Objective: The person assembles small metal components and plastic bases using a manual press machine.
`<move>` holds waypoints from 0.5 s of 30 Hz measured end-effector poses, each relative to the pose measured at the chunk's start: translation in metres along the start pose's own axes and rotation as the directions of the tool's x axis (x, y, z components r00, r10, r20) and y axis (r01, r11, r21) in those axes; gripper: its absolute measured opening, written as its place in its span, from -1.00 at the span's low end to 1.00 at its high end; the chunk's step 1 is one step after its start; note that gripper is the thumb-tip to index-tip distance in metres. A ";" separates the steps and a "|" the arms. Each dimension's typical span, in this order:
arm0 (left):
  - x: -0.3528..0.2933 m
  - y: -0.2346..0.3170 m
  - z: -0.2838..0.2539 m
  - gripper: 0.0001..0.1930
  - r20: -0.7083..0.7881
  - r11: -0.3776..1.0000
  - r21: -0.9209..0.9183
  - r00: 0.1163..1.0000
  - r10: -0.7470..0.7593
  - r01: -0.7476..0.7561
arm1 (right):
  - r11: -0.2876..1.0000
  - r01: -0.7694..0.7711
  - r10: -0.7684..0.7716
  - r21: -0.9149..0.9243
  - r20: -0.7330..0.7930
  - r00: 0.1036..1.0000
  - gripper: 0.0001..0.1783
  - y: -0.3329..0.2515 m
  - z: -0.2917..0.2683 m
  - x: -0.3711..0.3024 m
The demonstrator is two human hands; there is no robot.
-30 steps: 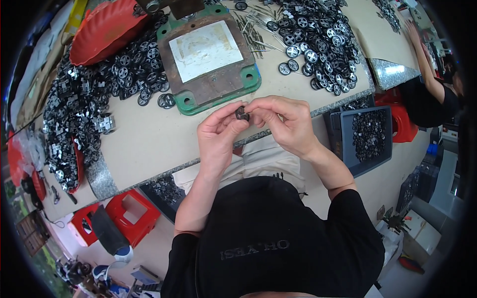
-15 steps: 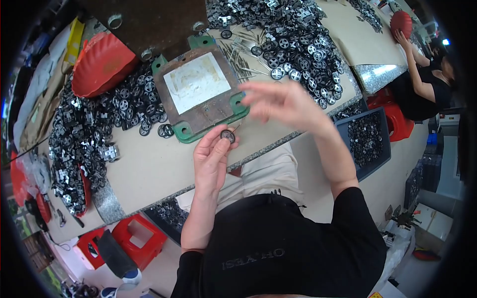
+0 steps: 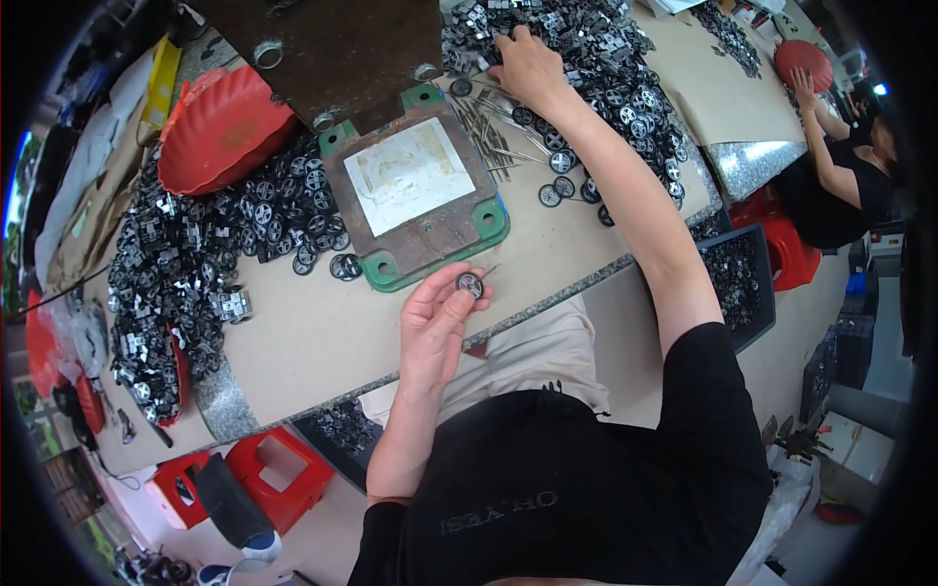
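Between the thumb and fingers of my left hand (image 3: 430, 327) is a small black wheel (image 3: 469, 285) with silver spokes. A thin metal pin (image 3: 492, 269) sticks out beside it. My right hand (image 3: 532, 70) is stretched to the far side of the table, at the edge of a heap of small black-and-silver parts (image 3: 601, 44). Its thumb stands apart from the fingers, whose tips are partly hidden against the heap. Under that wrist lie loose metal pins (image 3: 479, 137), with a pile of spoked wheels (image 3: 640, 122) to their right.
A green-edged metal block (image 3: 493, 227) with a whitish plate (image 3: 410, 176) sits beyond my left hand. More wheels and parts (image 3: 161, 283) lie at left beside a red scalloped bowl (image 3: 230, 127). A grey bin (image 3: 767, 283) stands at right, near another person (image 3: 835, 186).
My right hand has swung away from near the block, forward to the far heap. My left hand keeps the wheel near the table's front edge. Several wheels now lie apart from the right pile.
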State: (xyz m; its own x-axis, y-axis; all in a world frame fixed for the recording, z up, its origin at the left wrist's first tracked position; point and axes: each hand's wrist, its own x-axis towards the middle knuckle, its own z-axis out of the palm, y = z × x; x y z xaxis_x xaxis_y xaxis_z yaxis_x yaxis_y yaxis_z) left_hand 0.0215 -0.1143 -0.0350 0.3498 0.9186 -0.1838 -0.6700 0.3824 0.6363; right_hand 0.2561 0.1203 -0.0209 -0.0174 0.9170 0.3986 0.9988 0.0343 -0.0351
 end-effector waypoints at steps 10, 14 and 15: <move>-0.001 0.003 -0.002 -0.71 0.036 0.999 0.018 0.999 -0.031 0.030 | 0.933 0.069 -0.194 0.353 0.332 0.923 -0.64 0.013 -0.037 -0.011; 0.000 0.003 0.001 -0.70 0.042 0.999 0.028 0.998 -0.036 0.035 | 0.842 0.341 -0.445 0.418 0.180 0.877 -0.57 0.015 -0.020 0.009; 0.000 0.003 0.001 -0.70 0.037 0.999 0.030 0.999 -0.032 0.031 | 0.859 0.334 -0.461 0.389 0.300 0.835 -0.55 0.012 -0.019 0.013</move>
State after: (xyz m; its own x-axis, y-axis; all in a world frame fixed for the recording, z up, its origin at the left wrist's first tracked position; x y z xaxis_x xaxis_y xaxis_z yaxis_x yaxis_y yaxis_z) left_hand 0.0204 -0.1131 -0.0326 0.3950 0.9016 -0.1761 -0.6392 0.4074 0.6523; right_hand 0.2685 0.1251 0.0012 -0.4885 0.8694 0.0742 0.8340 0.4903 -0.2530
